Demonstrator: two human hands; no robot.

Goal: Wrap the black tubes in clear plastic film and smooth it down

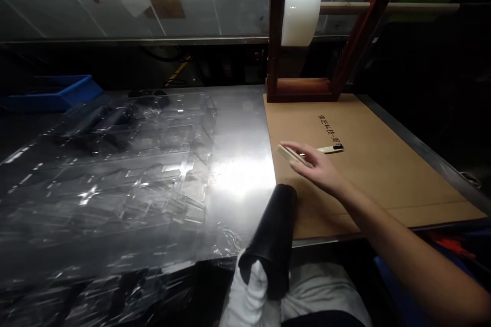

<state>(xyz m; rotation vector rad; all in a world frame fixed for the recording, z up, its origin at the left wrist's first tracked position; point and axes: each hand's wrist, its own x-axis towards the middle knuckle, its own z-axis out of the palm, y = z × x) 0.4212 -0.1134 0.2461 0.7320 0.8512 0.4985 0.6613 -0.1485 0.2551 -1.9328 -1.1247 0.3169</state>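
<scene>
Barely legible, dark Chinese print [330, 133] runs across a brown cardboard sheet [368, 173], where the right hand [312, 167] pinches a pale flat strip [291, 156] just above a cream-and-black stick [330, 149]; the left hand can't be made out near a black tube [272, 240]

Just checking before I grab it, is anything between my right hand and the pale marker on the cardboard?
Nothing visible: the right hand overlaps the left end of the pale marker in this view, with only the brown cardboard sheet beneath it.
</scene>
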